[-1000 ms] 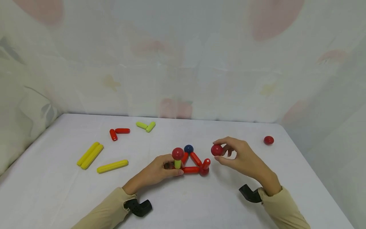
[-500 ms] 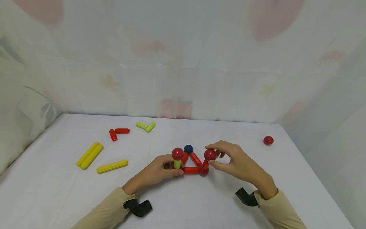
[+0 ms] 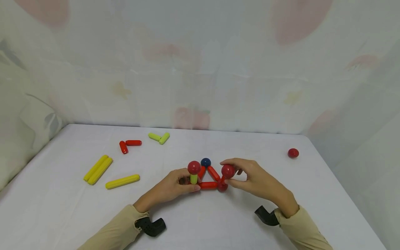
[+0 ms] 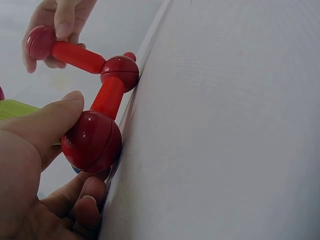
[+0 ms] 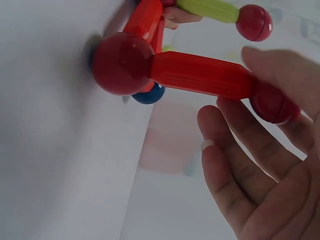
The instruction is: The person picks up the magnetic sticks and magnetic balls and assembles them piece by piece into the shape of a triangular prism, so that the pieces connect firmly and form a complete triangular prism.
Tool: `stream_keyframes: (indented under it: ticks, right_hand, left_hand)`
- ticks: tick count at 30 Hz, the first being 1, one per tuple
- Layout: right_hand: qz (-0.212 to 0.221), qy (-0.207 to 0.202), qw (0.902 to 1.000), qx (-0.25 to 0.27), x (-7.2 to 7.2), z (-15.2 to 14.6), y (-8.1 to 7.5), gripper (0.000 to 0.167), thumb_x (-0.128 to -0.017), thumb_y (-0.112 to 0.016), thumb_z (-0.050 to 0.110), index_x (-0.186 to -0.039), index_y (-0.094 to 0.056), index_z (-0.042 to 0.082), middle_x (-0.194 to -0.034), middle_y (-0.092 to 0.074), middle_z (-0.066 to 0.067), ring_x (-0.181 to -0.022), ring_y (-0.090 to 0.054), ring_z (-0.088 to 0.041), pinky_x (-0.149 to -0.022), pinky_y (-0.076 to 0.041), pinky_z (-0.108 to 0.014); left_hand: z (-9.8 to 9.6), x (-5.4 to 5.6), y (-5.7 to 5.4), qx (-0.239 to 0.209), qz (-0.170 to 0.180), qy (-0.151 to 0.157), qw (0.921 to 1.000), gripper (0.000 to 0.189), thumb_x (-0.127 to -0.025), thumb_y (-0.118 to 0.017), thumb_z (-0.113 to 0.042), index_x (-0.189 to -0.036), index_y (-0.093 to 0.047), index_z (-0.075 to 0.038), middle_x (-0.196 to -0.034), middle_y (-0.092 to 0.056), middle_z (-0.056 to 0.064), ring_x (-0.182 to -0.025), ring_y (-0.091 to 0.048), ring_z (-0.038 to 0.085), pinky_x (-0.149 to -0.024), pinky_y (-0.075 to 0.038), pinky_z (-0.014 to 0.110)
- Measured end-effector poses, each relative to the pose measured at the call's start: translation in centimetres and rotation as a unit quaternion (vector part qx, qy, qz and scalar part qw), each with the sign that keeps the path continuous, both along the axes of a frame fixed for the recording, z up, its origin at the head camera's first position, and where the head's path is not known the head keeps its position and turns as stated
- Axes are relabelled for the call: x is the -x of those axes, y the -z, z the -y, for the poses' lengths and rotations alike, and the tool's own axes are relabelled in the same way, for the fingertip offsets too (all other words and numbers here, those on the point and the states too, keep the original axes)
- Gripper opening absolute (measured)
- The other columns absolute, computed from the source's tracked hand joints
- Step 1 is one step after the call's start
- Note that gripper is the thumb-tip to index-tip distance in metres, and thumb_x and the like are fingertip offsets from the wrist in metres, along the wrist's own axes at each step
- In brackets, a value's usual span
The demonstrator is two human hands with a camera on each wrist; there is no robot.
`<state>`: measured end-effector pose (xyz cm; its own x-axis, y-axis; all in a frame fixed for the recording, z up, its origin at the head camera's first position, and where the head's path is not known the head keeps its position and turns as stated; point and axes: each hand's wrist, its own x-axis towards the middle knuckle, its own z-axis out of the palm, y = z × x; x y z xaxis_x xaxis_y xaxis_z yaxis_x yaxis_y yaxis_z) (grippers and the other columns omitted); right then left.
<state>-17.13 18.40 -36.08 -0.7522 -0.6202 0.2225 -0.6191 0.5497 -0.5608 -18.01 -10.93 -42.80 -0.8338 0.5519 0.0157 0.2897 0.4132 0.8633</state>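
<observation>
On the table stands a triangle of red rods, with a blue ball (image 3: 206, 162) at its far corner and red balls at the two near ones. My left hand (image 3: 176, 185) holds the near-left corner ball (image 4: 95, 142) between thumb and fingers. From that corner a lime green rod (image 3: 194, 179) rises upright with a red ball (image 3: 194, 167) on top. A red rod (image 5: 200, 74) stands up from the near-right corner ball (image 5: 122, 63). My right hand (image 3: 260, 182) pinches another red ball (image 3: 228, 171), which touches that rod's upper end.
Three long yellow rods lie at the left, one (image 3: 122, 181) apart from the pair (image 3: 98, 170). Two short red rods (image 3: 133, 142) and two lime green rods (image 3: 164, 138) lie farther back. One loose red ball (image 3: 293, 153) is at the far right.
My right hand has moved left and slightly down, bringing its red ball from beside the structure onto the upright red rod's top. My left hand has stayed in place.
</observation>
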Motion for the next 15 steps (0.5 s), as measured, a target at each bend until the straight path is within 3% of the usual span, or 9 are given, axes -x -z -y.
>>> stream_keyframes:
  ticks: [15]
  right_hand:
    - [0.019, 0.003, 0.9998, 0.002, 0.34, 0.16, 0.47, 0.049, -0.089, -0.073, 0.013, -0.135, -0.055, 0.016, -0.113, -0.069, 0.006, -0.089, -0.061, -0.007, -0.077, -0.054, -0.032]
  left_hand:
    - [0.18, 0.11, 0.16, 0.010, -0.008, 0.002, 0.9999, 0.015, -0.090, -0.073, -0.034, -0.099, -0.066, -0.023, -0.085, -0.056, -0.003, -0.081, -0.054, 0.014, -0.066, -0.042, 0.021]
